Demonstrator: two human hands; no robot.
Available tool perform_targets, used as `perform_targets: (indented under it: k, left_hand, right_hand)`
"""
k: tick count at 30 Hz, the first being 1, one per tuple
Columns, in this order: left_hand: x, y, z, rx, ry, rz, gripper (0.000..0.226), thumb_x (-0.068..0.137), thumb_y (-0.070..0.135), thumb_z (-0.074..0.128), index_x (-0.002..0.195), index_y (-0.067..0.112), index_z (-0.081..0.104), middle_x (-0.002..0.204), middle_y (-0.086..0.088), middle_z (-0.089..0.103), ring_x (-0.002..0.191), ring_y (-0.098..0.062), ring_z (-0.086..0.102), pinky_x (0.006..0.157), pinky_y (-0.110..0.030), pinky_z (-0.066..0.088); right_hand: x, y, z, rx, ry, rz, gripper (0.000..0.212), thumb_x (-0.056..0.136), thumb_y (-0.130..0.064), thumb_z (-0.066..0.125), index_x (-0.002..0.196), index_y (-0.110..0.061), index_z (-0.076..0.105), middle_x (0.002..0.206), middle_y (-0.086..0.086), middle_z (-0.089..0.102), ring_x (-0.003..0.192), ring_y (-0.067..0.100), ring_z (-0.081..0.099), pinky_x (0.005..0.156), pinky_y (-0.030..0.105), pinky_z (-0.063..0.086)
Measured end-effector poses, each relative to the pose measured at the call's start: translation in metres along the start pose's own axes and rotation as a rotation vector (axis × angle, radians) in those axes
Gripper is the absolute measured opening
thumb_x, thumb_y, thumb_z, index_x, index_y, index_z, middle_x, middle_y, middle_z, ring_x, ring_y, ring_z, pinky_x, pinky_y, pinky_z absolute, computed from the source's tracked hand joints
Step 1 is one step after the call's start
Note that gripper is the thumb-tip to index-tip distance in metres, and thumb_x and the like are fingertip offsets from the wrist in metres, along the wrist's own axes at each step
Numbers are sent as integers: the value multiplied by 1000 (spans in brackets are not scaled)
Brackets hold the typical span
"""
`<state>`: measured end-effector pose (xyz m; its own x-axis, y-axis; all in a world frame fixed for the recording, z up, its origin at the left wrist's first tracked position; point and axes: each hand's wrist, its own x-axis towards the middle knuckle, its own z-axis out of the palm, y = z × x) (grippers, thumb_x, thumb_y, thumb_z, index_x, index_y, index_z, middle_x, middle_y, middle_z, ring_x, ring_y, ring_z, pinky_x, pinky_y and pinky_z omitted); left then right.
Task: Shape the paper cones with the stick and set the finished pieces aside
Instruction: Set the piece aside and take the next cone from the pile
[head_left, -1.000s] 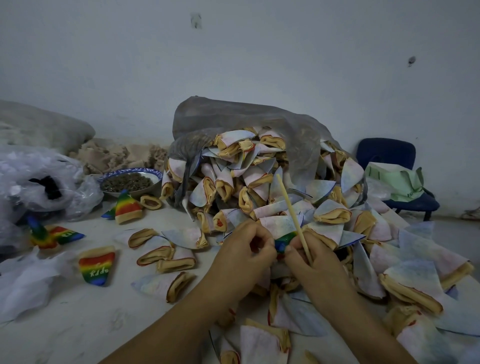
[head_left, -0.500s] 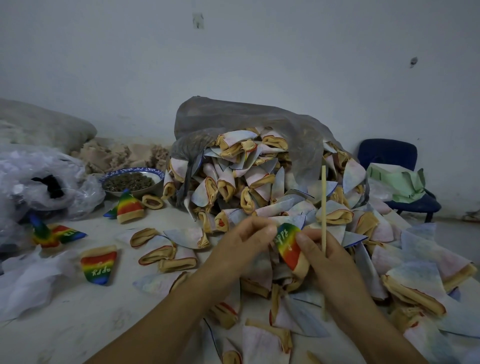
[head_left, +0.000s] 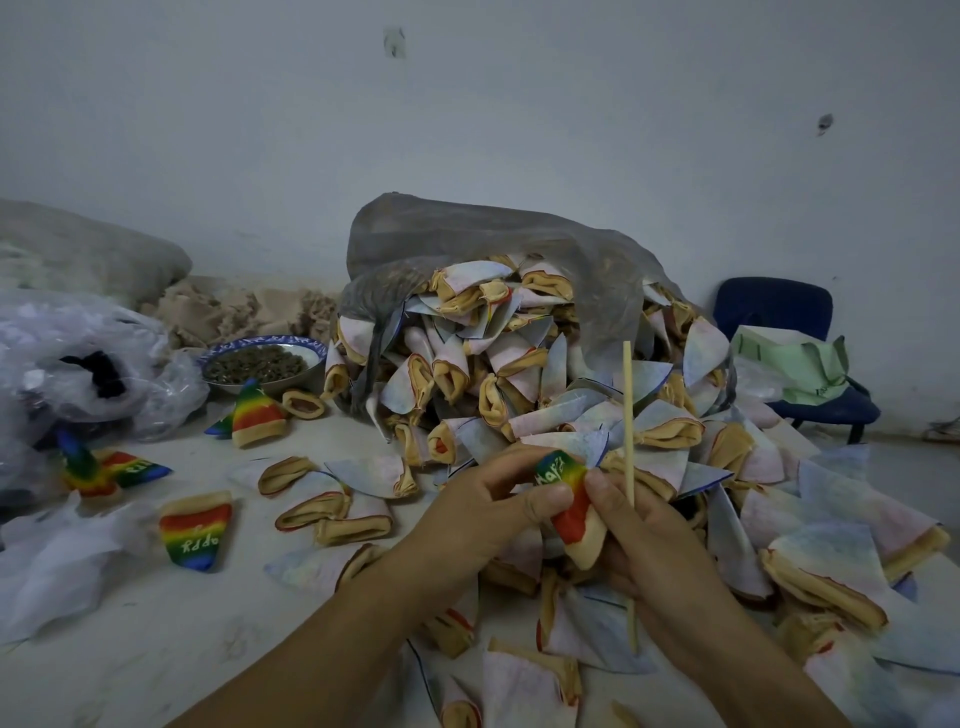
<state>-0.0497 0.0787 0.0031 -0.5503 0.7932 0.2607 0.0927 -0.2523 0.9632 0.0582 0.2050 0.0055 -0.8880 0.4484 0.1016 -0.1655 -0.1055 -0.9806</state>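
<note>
We are holding the rainbow cone (head_left: 569, 501) in front of the pile (head_left: 519, 374), left hand (head_left: 483, 514) and right hand (head_left: 649, 545) pinching it.
The right hand is also gripping the stick (head_left: 628, 415) beside the cone; we are probably risking a crushed tip, or the stick slipping into the pile.

Bare forearms; left hand (head_left: 467, 514), right hand (head_left: 662, 545).

A pale, scuffed work surface (head_left: 156, 649) carries a large heap of unshaped paper cones (head_left: 519, 374) spilling from a grey plastic bag (head_left: 467, 244). To the left lie four finished rainbow cones (head_left: 195, 530), a patterned bowl (head_left: 311, 345) of dark bits, and crumpled clear plastic (head_left: 67, 353).
</note>
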Motion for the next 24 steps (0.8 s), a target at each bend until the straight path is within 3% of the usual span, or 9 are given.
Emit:
perform_targets:
  k: [2,6,10,13,15,17,21,24]
  left_hand:
    - [1,-2,-1,-75,-3,-27,33,79,40,74,111,36,72,121,1,70,116,-18,64,98,-33,51]
    - [1,-4,-1,-189,-28,-64,35,80,40,72,114,30,72,121,-3,70,115,-22,64,96,-31,51]
    - [6,-5,-3,-279,58,-93,42,74,46,76,108,21,75,116,-7,71,110,-21,65,97,-34,50]
    - [9,-6,-6,-379,130,-130,45,74,51,78,106,18,76,112,-10,72,107,-23,63,102,-39,43]
    - [10,-6,-8,-458,121,-144,41,77,47,74,107,19,77,108,-8,73,100,-18,65,94,-34,48]
    - [10,-6,-8,-510,96,-176,40,78,44,74,108,18,77,108,-8,73,96,-15,68,86,-29,54]
    - [9,-8,-5,-489,54,-223,44,75,44,77,109,16,75,112,-10,71,98,-17,68,90,-33,53]
    - [8,-9,-3,-379,54,-239,45,72,48,76,107,18,76,101,-4,73,92,-14,67,85,-31,55]
  right_hand:
    - [0,0,1,11,-16,1,39,80,-39,54,103,-9,64,77,8,72,62,15,68,47,18,49]
    - [0,3,0,-42,9,-40,38,77,-43,54,99,-15,67,89,11,73,80,23,71,59,23,55]
    - [-2,1,1,-403,82,-231,29,75,-51,52,89,-29,64,81,-15,69,70,1,66,55,9,48]
    - [-1,2,-4,-566,119,-336,22,81,-53,48,94,-40,60,89,-11,64,79,6,64,63,18,52]
    - [0,3,-4,-677,126,-402,15,84,-47,50,99,-47,54,97,-13,56,90,2,59,69,17,51]
    - [1,4,-3,-804,122,-466,26,84,-36,55,104,-51,49,105,-20,47,98,-5,52,71,14,50]
    - [2,7,1,-956,161,-539,28,85,-24,64,111,-34,59,102,-21,45,95,-6,48,67,10,45]
    - [3,8,0,-1043,179,-555,26,84,-20,67,108,-26,63,95,-19,44,85,-6,48,58,12,41]
